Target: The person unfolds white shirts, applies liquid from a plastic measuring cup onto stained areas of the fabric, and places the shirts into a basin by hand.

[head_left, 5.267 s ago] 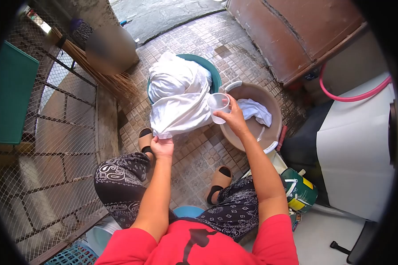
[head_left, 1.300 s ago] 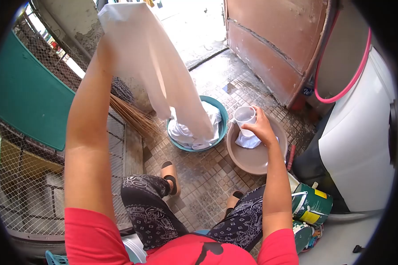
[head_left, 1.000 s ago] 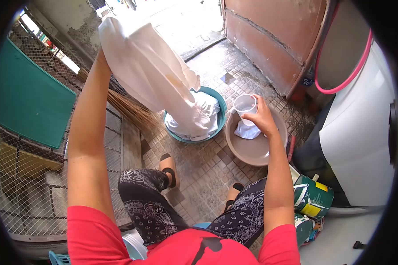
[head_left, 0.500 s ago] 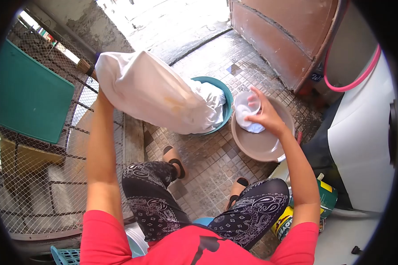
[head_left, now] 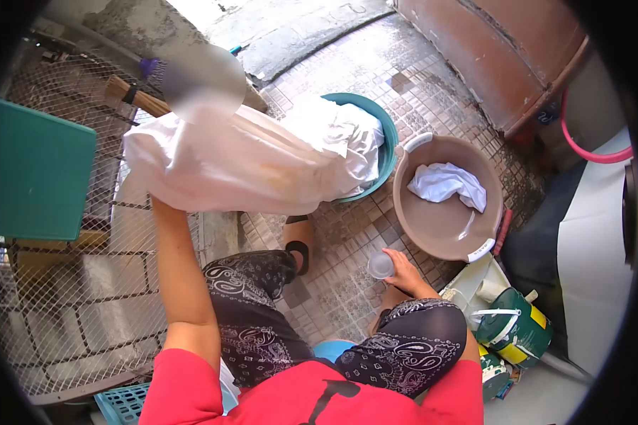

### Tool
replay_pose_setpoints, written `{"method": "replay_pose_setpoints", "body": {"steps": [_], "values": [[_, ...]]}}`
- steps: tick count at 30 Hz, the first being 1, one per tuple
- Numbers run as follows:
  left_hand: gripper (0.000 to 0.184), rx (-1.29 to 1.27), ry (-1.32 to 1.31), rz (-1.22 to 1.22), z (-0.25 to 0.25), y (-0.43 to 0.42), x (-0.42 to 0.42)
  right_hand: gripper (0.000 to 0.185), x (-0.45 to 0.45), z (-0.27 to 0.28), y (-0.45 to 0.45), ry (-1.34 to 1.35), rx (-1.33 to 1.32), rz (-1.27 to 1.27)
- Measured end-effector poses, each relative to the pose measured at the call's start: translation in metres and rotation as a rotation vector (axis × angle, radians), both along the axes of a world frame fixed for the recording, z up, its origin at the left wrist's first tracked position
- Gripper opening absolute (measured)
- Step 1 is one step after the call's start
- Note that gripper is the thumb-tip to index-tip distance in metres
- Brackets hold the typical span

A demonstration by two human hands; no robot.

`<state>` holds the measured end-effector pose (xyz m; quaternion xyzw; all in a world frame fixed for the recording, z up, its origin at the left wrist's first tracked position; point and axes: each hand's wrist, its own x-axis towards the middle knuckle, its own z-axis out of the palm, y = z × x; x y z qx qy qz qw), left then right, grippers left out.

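A white cloth (head_left: 241, 156) with a faint yellowish stain hangs raised at the left, its right end reaching the teal basin (head_left: 388, 134). My left hand (head_left: 161, 202) holds it up from beneath; the cloth covers the fingers. More white fabric (head_left: 358, 142) is heaped in that basin. Low near my right knee, my right hand (head_left: 404, 275) grips a clear plastic cup (head_left: 381, 265) above the tiles. To the right, a brown basin (head_left: 432, 223) contains a small white cloth (head_left: 446, 184) and a little water.
Wire mesh (head_left: 64, 304) and a teal panel (head_left: 35, 170) line the left side. A broom (head_left: 145, 99) leans beyond the cloth. Dark green buckets (head_left: 514, 326) stand at the right, near a white covered object (head_left: 595, 241). A blue basin (head_left: 331, 350) is between my legs.
My right hand has moved with the cup from above the brown basin down toward my right knee. The raised cloth has come lower and spread out sideways, and the view has tilted.
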<state>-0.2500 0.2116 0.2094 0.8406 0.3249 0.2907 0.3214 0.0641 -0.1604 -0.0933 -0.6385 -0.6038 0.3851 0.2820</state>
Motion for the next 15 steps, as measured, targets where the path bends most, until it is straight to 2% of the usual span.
{"method": "replay_pose_setpoints", "body": {"steps": [8,10,11,13,15], "values": [[0.030,-0.068,0.046,-0.022,-0.006,0.005,-0.027,0.089,0.003,-0.026,-0.011,-0.035,-0.039,-0.019],[0.030,-0.080,0.054,-0.021,-0.006,0.004,-0.029,0.091,0.001,-0.002,-0.011,-0.260,0.024,-0.006],[0.030,-0.085,0.059,-0.021,-0.007,0.002,-0.031,0.091,0.000,0.013,-0.007,-0.260,0.024,-0.005],[0.030,-0.099,0.063,-0.018,-0.010,0.001,-0.033,0.091,0.005,0.053,0.014,-0.297,0.323,0.127],[0.030,-0.124,0.068,-0.020,-0.018,-0.005,-0.029,0.088,0.021,0.088,0.058,-0.392,0.480,0.187]]}}
